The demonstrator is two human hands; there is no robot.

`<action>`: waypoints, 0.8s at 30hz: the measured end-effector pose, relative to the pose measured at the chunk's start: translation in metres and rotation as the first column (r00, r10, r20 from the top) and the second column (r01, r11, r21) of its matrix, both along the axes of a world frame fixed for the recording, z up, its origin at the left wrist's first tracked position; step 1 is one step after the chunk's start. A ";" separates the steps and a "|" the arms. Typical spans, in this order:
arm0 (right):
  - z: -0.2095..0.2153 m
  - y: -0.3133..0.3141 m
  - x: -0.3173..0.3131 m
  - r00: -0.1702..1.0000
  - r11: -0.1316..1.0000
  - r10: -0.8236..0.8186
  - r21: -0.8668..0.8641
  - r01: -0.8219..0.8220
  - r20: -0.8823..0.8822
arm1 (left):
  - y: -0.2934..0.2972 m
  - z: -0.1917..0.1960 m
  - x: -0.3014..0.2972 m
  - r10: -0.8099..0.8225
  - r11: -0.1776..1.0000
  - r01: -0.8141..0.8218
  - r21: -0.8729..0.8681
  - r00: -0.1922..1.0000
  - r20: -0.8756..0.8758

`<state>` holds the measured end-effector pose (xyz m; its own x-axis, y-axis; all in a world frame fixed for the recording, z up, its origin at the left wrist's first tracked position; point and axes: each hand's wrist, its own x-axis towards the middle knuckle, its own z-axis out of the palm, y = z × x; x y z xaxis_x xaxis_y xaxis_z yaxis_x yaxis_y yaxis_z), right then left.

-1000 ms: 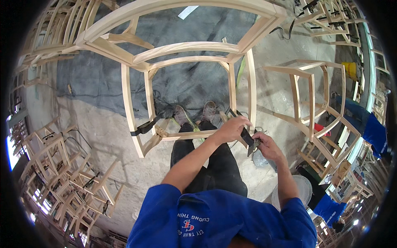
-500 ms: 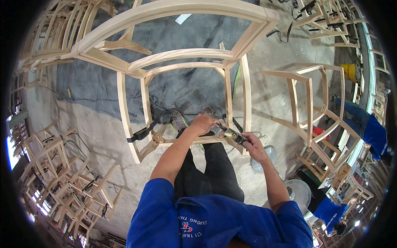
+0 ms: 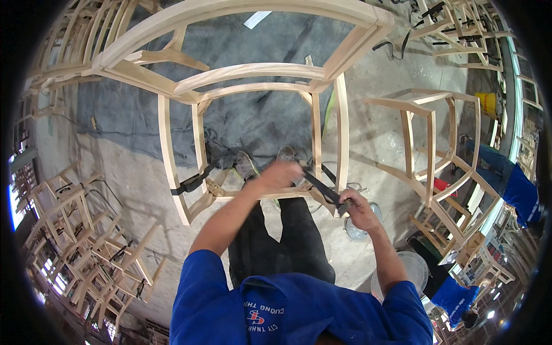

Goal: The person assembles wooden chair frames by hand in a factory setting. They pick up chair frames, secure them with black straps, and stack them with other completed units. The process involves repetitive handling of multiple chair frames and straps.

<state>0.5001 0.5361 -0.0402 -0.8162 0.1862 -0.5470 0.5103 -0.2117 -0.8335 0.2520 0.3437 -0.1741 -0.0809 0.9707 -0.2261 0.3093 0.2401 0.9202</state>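
A pale wooden chair frame (image 3: 241, 75) stands upside down in front of me. A black strap (image 3: 322, 187) runs around its lower rails. My left hand (image 3: 280, 173) grips the strap near the frame's lower rail (image 3: 253, 195). My right hand (image 3: 359, 208) holds the strap's free end, pulled out to the right of the frame's leg (image 3: 341, 138). Another stretch of the black strap (image 3: 192, 181) wraps the left leg. My shoes (image 3: 246, 165) show on the floor under the frame.
A second wooden frame (image 3: 437, 144) stands to the right. Stacked chair frames (image 3: 86, 230) fill the left side. A dark mat (image 3: 253, 121) covers the concrete floor. A white fan (image 3: 411, 270) and blue-covered things (image 3: 517, 190) lie at the lower right.
The frame has come closer and sits more centred. My left hand slid left along the strap, and my right hand pulled the free end out to the right.
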 end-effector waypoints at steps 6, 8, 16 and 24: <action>0.014 0.015 0.055 0.974 0.971 -0.138 -0.171 0.169 0.181 | -0.078 -0.054 -0.053 0.364 0.844 -0.397 -0.362 0.918 -0.157; 0.019 0.002 0.059 0.965 0.953 -0.221 -0.179 0.245 0.143 | -0.075 -0.070 -0.040 0.643 0.697 -0.586 -0.414 0.766 -0.001; 0.046 -0.010 0.066 0.894 0.875 -0.446 -0.229 0.427 -0.036 | -0.039 -0.086 -0.027 0.754 -0.345 -0.192 -0.919 -0.640 -0.149; 0.179 0.020 0.036 0.668 0.653 -0.717 -0.530 0.541 -0.201 | 0.035 0.060 0.015 0.431 0.900 -0.393 -0.186 0.746 0.508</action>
<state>0.5363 0.5564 0.1389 -0.7236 0.5727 -0.3853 -0.1998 -0.7080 -0.6773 0.2668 0.3786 -0.1142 -0.3207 0.8528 -0.4122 -0.3586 0.2935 0.8861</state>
